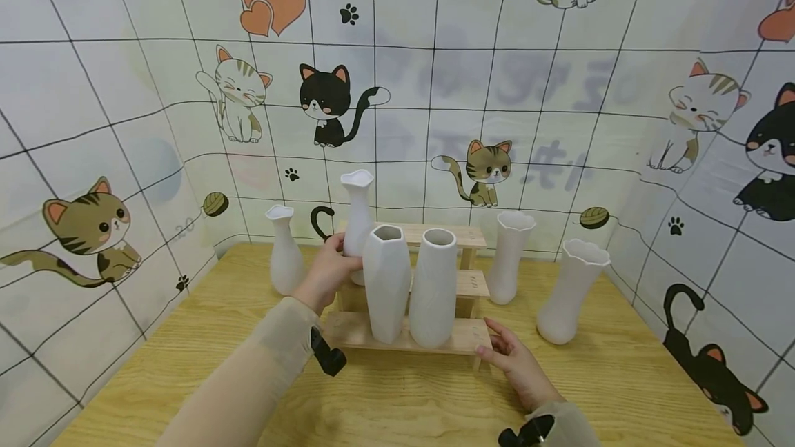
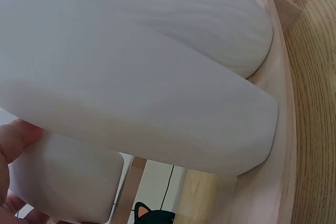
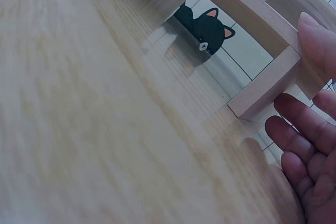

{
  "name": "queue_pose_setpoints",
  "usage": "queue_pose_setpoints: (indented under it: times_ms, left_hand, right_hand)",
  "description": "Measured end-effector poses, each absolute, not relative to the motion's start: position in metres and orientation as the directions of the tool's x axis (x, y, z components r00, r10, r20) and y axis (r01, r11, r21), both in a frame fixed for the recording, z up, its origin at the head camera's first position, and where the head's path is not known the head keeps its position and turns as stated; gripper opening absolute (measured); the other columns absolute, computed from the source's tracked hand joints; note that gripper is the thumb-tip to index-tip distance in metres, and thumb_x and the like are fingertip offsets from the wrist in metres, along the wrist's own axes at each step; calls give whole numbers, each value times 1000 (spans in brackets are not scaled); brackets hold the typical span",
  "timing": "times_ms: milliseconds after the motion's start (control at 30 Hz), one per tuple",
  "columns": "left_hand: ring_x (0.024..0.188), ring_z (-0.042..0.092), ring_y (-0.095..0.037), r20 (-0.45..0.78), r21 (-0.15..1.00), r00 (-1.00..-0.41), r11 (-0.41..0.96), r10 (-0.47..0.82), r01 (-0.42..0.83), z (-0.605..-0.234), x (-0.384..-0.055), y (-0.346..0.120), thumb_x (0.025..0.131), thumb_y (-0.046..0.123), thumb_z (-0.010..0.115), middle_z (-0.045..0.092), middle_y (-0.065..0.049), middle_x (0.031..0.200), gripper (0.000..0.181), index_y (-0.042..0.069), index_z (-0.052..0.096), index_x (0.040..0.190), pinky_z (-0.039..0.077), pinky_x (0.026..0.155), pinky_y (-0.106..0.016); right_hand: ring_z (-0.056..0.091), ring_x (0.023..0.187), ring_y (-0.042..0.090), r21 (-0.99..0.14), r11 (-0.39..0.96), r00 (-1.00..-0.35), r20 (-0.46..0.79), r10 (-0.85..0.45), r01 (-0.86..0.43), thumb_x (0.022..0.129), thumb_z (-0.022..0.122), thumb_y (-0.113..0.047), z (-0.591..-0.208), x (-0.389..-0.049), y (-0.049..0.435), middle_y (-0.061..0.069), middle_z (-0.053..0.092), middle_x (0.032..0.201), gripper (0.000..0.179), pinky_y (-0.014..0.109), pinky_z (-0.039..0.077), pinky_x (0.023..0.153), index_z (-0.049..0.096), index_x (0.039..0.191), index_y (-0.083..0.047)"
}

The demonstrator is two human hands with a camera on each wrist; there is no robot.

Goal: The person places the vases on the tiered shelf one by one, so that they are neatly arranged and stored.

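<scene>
A white vase with a narrow neck and wavy flared rim point(image 1: 357, 216) is upright over the left side of a three-step wooden stand point(image 1: 473, 334); my left hand point(image 1: 328, 269) grips its body. Whether its base touches the middle step cannot be told. Standing on the lowest step are a faceted white vase point(image 1: 386, 288) and a smoother tapered white vase point(image 1: 433, 292). They partly hide the held vase. At the stand's front right corner, my right hand point(image 1: 514, 365) holds the lowest step, thumb on its edge and fingers point(image 3: 299, 124) by the leg point(image 3: 268, 85).
Left of the stand, a slim-necked white vase point(image 1: 285, 254) stands on the wood-grain table point(image 1: 397, 399). To the right are two more wavy-rimmed white vases, one farther back point(image 1: 511, 261) and one nearer point(image 1: 568, 295). A cat-patterned sheet point(image 1: 410, 123) surrounds the table.
</scene>
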State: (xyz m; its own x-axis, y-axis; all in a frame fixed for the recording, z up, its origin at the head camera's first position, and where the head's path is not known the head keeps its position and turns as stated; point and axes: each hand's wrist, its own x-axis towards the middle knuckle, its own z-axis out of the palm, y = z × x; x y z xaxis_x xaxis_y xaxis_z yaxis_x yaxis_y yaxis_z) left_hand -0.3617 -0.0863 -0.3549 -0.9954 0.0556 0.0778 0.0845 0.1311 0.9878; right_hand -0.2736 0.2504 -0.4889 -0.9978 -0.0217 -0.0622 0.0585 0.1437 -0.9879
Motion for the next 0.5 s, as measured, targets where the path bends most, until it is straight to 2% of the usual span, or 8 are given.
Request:
queue_pose_setpoints:
  times_ms: [200,500]
  left_hand:
    - [118,49,-35,58,987,-997,149,50,65,-355,-360,-85,79,4,72,44,-14,138,70,5,39,141,43,96,-50]
    - [115,51,-35,44,978,-997,199,67,57,-357,-363,-87,81,8,72,44,-12,138,68,9,40,140,46,85,-47]
  right_hand:
    - [54,109,21,-987,148,-997,-68,-24,64,91,67,-19,-489,-274,251,15,56,126,69,45,36,99,31,149,-10]
    - [53,111,23,-986,153,-997,-68,-23,64,91,68,-20,-489,-274,251,16,55,127,70,47,35,100,31,150,-10]
